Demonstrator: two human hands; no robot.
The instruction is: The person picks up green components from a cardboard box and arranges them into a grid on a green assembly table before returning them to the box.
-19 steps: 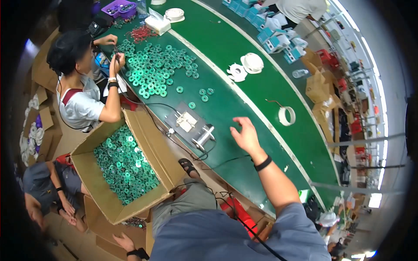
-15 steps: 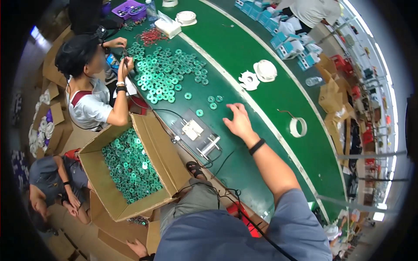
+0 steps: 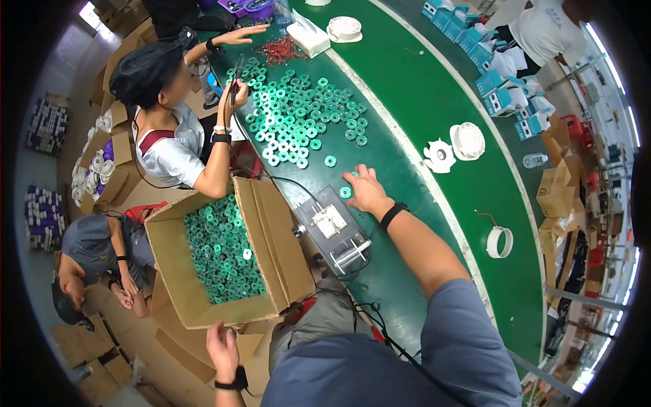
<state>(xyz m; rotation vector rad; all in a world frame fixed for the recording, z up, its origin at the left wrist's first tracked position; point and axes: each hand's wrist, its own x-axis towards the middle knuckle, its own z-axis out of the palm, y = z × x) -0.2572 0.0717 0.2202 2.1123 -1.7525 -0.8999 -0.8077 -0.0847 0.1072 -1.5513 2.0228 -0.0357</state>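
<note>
My right hand (image 3: pixel 369 192) is over the green table, its fingers spread down over a few small green rings. One green ring (image 3: pixel 346 192) shows beside the fingers; others are partly hidden under the hand. My left hand (image 3: pixel 222 349) is empty, fingers loosely apart, just below the near edge of a cardboard box (image 3: pixel 203 319). That box is tilted and holds a heap of green rings (image 3: pixel 224 251). Between box and right hand sits a metal fixture (image 3: pixel 330 220) with a pale block and a cylinder. A larger spread of green rings (image 3: pixel 291 115) lies farther off.
A co-worker in a black cap (image 3: pixel 152 74) works at the left table edge, holding a dark cable. Another person (image 3: pixel 95 251) sits at lower left. White round parts (image 3: pixel 468 141) and a white ring (image 3: pixel 499 242) lie on the green belt. Black cables hang near my lap.
My right hand has lowered onto the few loose rings. My left hand has risen toward the box's edge. The view has shifted, and the co-worker's far hand has stretched outward.
</note>
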